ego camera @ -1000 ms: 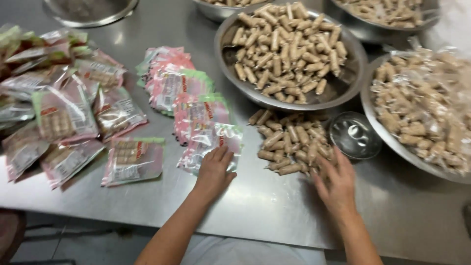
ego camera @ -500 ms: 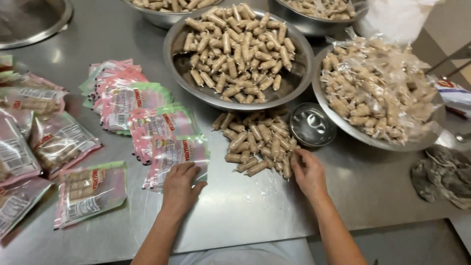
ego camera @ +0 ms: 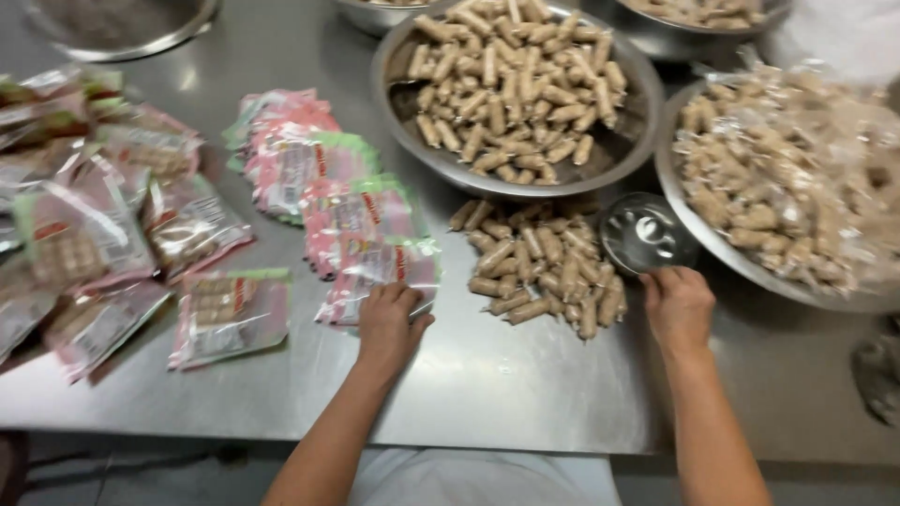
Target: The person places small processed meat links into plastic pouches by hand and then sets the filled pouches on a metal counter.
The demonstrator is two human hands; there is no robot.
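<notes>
Left hand (ego camera: 389, 323) lay flat, fingers curled down on the near edge of the nearest empty pouch (ego camera: 380, 279). It pressed or pinched the edge; nothing was lifted. That pouch was the front one of an overlapping row of empty pouches (ego camera: 323, 187) running back-left across the steel table (ego camera: 506, 394).

Right hand (ego camera: 677, 307) was loosely cupped, knuckles up, just right of the loose pile of rolls (ego camera: 539, 267) and just below the small steel cup (ego camera: 647, 232). Couldn't tell if it held anything; fingertips were hidden.

Risks, as I judged them:
- Pouches overlap and are slick, so pulling the front one by its edge could drag the one under it or grab two at once.
- Pile of rolls sat unfenced on bare steel. A sweep of the right hand could roll pieces toward the table's near edge.
- Steel cup was touching or almost touching the right-hand bowl's rim. A knock from the hand could tip it.

Counts:
- Hands: 2, one person.
- Big bowl of loose rolls (ego camera: 516, 89): 1, roughly half full, too many rolls to count.
- Bowl of clear-bagged rolls (ego camera: 787, 178) at right: 1.
- Further bowl rims along the top edge: 3 partly in view, one at top left.
- Steel cup: 1.
- Loose pile: about 25–30 rolls, blurred.
- Empty pouches in the row: about 6–8 visible, overlap hid the rest.
- Filled pouches (ego camera: 230, 314) at left: about 8–10, the nearest lying alone just left of the left hand.
</notes>
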